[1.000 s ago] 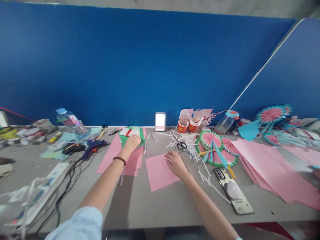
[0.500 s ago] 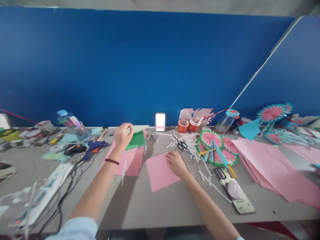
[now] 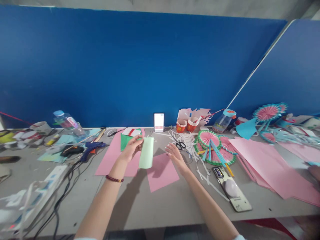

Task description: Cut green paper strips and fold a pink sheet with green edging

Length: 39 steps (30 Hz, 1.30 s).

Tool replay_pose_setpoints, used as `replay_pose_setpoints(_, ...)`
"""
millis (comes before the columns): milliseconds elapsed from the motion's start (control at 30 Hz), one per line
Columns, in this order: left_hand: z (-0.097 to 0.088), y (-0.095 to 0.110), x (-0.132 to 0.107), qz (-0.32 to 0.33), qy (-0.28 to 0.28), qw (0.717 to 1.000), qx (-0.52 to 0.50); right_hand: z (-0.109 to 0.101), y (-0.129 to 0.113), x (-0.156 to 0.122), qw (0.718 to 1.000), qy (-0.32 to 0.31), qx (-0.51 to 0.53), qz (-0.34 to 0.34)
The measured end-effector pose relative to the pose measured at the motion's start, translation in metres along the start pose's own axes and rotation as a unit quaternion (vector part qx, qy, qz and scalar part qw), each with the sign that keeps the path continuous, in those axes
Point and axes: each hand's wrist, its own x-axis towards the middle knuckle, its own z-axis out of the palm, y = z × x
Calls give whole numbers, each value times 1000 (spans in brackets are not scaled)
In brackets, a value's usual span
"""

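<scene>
Between the thumb and fingers of my left hand (image 3: 132, 148) is a pale green sheet of paper (image 3: 146, 153), held up above the table and curving at its lower edge. My right hand (image 3: 175, 156) hovers at the right side of a pink paper square (image 3: 162, 176), fingers spread and holding nothing. Behind my left hand lies green paper (image 3: 124, 142) with a white and red piece (image 3: 132, 132) on top. Larger pink paper (image 3: 108, 163) lies beneath these. Black-handled scissors (image 3: 180, 145) rest among white paper strips (image 3: 190, 143) just beyond my right hand.
To the right are pink-and-green paper fans (image 3: 212, 146), a phone (image 3: 232, 190) and stacked pink sheets (image 3: 265, 166). Two red paper cups (image 3: 181, 126) stand at the back. A blue glue gun (image 3: 91, 149), bottle (image 3: 67, 121) and power strip (image 3: 47, 190) occupy the left. Another person's hand (image 3: 314, 173) shows at the right edge.
My left hand has lifted the pale green sheet from the pile and brought it right and nearer. My right hand has come off the pink square, its fingers now spread.
</scene>
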Motion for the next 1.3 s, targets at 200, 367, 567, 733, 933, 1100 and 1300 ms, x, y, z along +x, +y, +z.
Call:
replay_pose_setpoints(200, 22, -27, -3, -28, -45, 996, -69, 11, -22, -9, 985, -20, 126, 116)
replay_pose_setpoints(367, 13, -46, 2, -46, 31, 998, -30, 12, -22, -8, 974, 35, 145, 171)
replay_pose_setpoints(567, 4, -70, 1, -3, 111, 994, 21, 6, -21, -7, 980, 104, 60, 159)
replay_pose_setpoints(733, 10, -77, -10, -49, 26, 998, -13, 7, -22, -7, 966, 128, 124, 185)
replay_pose_setpoints(933, 13, -79, -13, -77, -15, 993, 93, -1, -21, -3, 967, 155, 106, 174)
replay_pose_setpoints(1100, 7, -84, -9, -69, -32, 990, 120, -10, -15, 1, 970, 183, 48, 152)
replay_pose_setpoints(1300, 1, -85, -8, -63, -6, 993, 101, -11, -11, 2, 965, 194, 65, 165)
